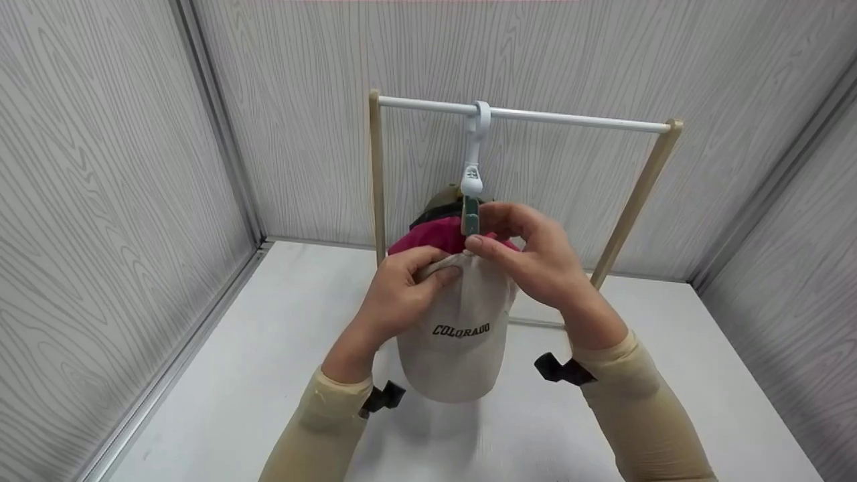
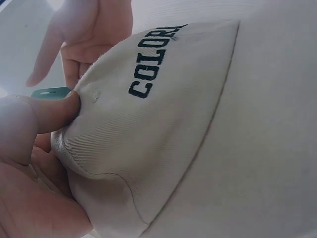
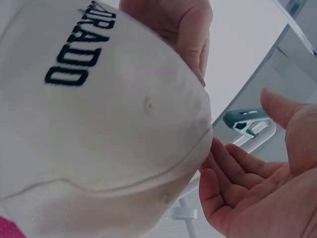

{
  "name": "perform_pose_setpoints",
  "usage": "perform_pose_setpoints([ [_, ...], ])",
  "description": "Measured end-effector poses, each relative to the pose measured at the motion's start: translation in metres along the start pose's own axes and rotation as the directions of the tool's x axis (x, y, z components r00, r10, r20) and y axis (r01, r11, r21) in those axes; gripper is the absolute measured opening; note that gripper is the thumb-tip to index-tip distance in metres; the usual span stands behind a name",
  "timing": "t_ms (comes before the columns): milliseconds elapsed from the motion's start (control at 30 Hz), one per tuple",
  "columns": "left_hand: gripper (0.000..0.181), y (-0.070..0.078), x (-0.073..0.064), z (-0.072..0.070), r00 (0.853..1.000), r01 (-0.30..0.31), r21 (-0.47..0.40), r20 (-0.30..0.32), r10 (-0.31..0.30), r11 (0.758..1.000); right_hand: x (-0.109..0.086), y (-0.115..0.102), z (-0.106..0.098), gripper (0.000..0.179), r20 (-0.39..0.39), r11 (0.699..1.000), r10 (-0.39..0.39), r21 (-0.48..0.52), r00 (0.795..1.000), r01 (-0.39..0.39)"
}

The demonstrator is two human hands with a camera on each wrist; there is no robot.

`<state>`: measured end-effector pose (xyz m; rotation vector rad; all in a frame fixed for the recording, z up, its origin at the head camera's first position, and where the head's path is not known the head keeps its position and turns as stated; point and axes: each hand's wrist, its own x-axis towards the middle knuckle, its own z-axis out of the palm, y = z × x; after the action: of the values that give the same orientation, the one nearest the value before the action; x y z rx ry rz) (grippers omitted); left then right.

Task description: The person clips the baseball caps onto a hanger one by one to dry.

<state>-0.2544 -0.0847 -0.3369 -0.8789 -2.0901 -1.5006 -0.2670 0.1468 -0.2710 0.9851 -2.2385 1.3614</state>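
A cream cap [image 1: 458, 348] lettered COLORADO hangs in front of a pink cap [image 1: 428, 235] and darker caps below a green clip [image 1: 471, 217]. The clip dangles from a white hook on the rack's white bar [image 1: 569, 119]. My left hand [image 1: 402, 288] pinches the cream cap's top edge, thumb [image 2: 34, 119] pressed on the fabric [image 2: 173, 124] just beside the clip [image 2: 49, 92]. My right hand [image 1: 535, 258] hovers at the clip with fingers relaxed. In the right wrist view its palm [image 3: 247, 193] is open, touching the cap's rim [image 3: 99, 124], with the clip [image 3: 245, 119] beyond it.
The rack has two pale wooden posts [image 1: 377, 174] and stands on a white tabletop [image 1: 268, 348]. Grey wood-grain walls [image 1: 100, 201] close in the back and both sides. An olive cap [image 1: 445, 197] hangs furthest back.
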Motion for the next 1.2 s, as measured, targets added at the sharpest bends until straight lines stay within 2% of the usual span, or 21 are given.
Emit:
perform_pose_setpoints([
  [133, 0.013, -0.001, 0.0, 0.0, 1.0, -0.001, -0.003, 0.002, 0.001, 1.0, 0.004, -0.006, 0.006, 0.036, -0.042, 1.0, 0.023, 0.011, 0.999, -0.023],
  [433, 0.011, 0.0, 0.001, 0.001, 1.0, -0.007, -0.001, 0.003, 0.007, 1.0, 0.014, -0.014, 0.013, 0.038, -0.055, 0.994, 0.085, 0.078, 0.995, -0.081],
  [800, 0.01, 0.0, 0.0, 0.0, 1.0, -0.014, -0.001, 0.005, 0.014, 1.0, 0.018, -0.014, 0.016, 0.027, -0.09, 0.979, 0.08, 0.193, 0.993, -0.062],
  [1200, 0.011, 0.001, -0.002, -0.001, 1.0, -0.013, -0.028, -0.002, 0.013, 1.0, 0.014, -0.006, 0.009, 0.024, -0.07, 0.972, 0.065, 0.23, 0.995, -0.047],
])
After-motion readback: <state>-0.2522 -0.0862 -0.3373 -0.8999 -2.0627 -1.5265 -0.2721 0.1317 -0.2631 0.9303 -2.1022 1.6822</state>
